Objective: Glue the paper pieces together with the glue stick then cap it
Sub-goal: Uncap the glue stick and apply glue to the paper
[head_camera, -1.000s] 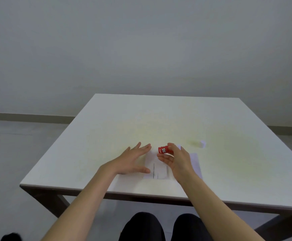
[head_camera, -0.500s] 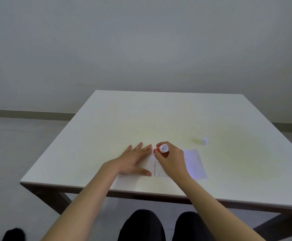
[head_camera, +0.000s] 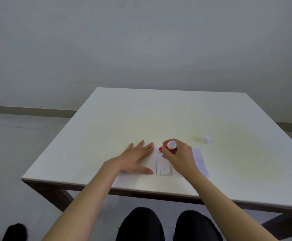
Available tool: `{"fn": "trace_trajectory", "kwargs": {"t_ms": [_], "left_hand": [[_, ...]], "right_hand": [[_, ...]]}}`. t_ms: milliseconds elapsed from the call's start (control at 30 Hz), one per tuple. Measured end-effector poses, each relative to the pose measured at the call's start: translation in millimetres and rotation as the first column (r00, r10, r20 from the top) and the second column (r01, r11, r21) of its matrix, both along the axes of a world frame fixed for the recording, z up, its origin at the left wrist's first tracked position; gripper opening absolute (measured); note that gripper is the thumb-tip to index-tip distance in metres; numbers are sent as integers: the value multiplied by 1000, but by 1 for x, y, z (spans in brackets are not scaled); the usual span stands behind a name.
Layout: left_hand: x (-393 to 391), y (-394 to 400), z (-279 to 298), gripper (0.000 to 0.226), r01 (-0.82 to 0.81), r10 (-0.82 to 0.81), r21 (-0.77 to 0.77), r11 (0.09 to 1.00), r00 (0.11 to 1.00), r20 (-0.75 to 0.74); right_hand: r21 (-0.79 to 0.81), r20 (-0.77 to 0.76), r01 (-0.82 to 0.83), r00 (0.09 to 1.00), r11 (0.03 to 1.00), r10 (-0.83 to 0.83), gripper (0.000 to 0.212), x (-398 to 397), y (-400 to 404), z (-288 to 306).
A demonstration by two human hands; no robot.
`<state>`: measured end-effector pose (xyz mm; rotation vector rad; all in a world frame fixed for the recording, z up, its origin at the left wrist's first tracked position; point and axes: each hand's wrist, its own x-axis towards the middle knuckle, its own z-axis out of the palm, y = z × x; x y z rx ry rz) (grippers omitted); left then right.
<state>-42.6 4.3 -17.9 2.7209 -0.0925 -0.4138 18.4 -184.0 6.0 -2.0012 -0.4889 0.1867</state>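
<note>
My right hand (head_camera: 180,156) grips a red glue stick (head_camera: 167,146) with its white base turned up and its tip pressed down on the far end of a white paper piece (head_camera: 160,165) that carries a line of print. My left hand (head_camera: 133,158) lies flat with fingers spread on the left part of that paper, holding it down. A second white paper piece (head_camera: 200,160) lies to the right, partly hidden by my right hand. The small white cap (head_camera: 207,140) stands alone on the table further right.
The white table (head_camera: 159,115) stretches far beyond the papers, its front edge just below my wrists. My dark-clothed knees (head_camera: 159,225) show under that edge. A plain grey wall and floor lie behind.
The glue stick went from lying sideways in my right hand to tip-down on the paper's far end. My left hand stayed flat on the paper.
</note>
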Motion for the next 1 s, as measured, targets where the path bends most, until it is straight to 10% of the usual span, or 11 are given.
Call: {"fn": "trace_trajectory", "kwargs": {"t_ms": [167, 400, 600, 1000], "left_hand": [[-1, -2, -6, 99, -43, 44, -38, 998, 999, 17], [0, -2, 1, 98, -14, 14, 6, 1000, 1000, -19], [-3, -4, 0, 99, -49, 49, -65, 997, 999, -5], [-2, -3, -1, 99, -46, 46, -52, 998, 999, -1]], "right_hand": [[6, -81, -191, 978, 982, 191, 18, -18, -6, -3], [78, -46, -2, 999, 997, 6, 6, 8, -5, -2], [22, -124, -245, 961, 969, 246, 12, -5, -23, -1], [-3, -154, -147, 977, 989, 145, 14, 11, -32, -2]]}}
